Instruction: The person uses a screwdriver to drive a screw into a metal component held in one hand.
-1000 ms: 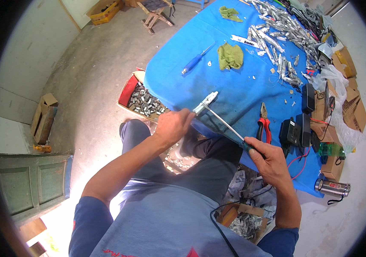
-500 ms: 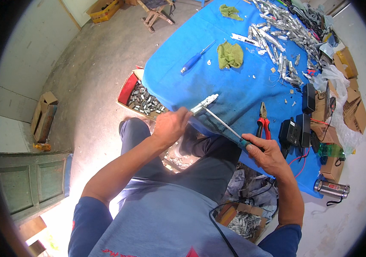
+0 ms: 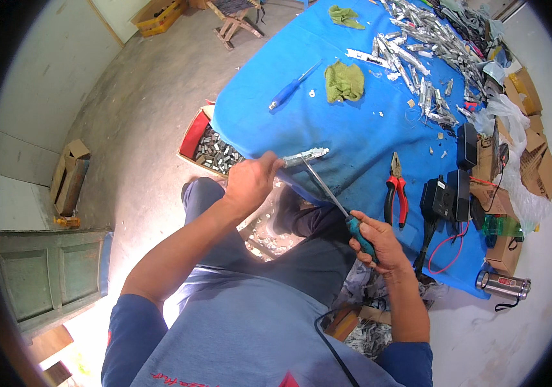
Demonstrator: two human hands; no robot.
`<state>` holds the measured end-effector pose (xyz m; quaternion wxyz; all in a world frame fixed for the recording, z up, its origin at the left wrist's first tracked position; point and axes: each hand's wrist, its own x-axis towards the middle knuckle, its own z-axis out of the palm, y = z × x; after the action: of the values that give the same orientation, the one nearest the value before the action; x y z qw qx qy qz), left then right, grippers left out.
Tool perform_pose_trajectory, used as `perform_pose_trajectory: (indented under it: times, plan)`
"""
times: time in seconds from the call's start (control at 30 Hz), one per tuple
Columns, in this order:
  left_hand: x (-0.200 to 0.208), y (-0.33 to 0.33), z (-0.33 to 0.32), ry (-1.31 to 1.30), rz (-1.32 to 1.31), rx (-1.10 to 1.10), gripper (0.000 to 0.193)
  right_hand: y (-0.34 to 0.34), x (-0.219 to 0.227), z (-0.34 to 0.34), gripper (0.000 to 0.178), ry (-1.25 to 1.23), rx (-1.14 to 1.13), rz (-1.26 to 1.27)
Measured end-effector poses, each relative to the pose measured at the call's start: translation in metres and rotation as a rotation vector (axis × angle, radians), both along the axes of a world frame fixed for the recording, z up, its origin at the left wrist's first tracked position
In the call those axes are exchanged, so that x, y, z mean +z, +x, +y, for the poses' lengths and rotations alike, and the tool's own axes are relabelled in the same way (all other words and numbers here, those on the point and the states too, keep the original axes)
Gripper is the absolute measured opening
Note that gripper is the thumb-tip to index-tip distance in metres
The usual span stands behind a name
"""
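My left hand (image 3: pixel 251 182) is closed on the near end of a slim white and silver part (image 3: pixel 306 157), whose kind I cannot make out. The part juts over the near edge of the blue-covered table (image 3: pixel 250 97). In my right hand (image 3: pixel 379 244) is a screwdriver (image 3: pixel 361 237) with a teal handle, gripped in closed fingers. Its long metal shaft slants up and left, and the tip meets the side of the part. Pliers (image 3: pixel 395 190) with red and black handles lie to the right of the screwdriver.
A blue screwdriver (image 3: pixel 294 86) and a green cloth (image 3: pixel 344 82) lie farther back. Many silver strips (image 3: pixel 418 58) are heaped at the far right. Black adapters (image 3: pixel 437 198) sit near the right edge. Left of the table stands a box (image 3: pixel 189 138) of small metal pieces.
My right hand has moved left and down, and its screwdriver now stands steeper and shows more handle. The left hand has shifted slightly left, and the part has turned a little flatter.
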<state>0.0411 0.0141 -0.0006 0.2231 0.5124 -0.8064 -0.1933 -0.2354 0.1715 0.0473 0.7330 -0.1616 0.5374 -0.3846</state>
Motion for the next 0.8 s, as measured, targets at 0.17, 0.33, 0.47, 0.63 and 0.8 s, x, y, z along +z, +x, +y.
perform_pose_trajectory:
  times: [0.17,0.33,0.47,0.63,0.8]
  plan:
    - [0.002,0.004,-0.007,-0.049,-0.001,-0.041,0.025,0.019,-0.015,0.013,0.047,-0.001,-0.099,-0.108]
    - [-0.001,0.004,-0.001,-0.092,-0.014,-0.083,0.026,0.035,-0.014,0.027,0.047,-0.276,-0.016,0.455]
    - [-0.003,0.001,0.006,-0.093,0.045,-0.026,0.028,0.035,-0.006,0.049,0.042,-0.391,-0.065,0.904]
    - [-0.001,-0.003,0.024,-0.073,0.093,-0.032,0.028,0.059,0.012,0.045,0.026,-0.235,-0.328,0.629]
    - [0.003,-0.009,0.048,-0.079,0.151,-0.075,0.035,0.123,-0.026,-0.011,0.024,-0.401,-0.513,0.47]
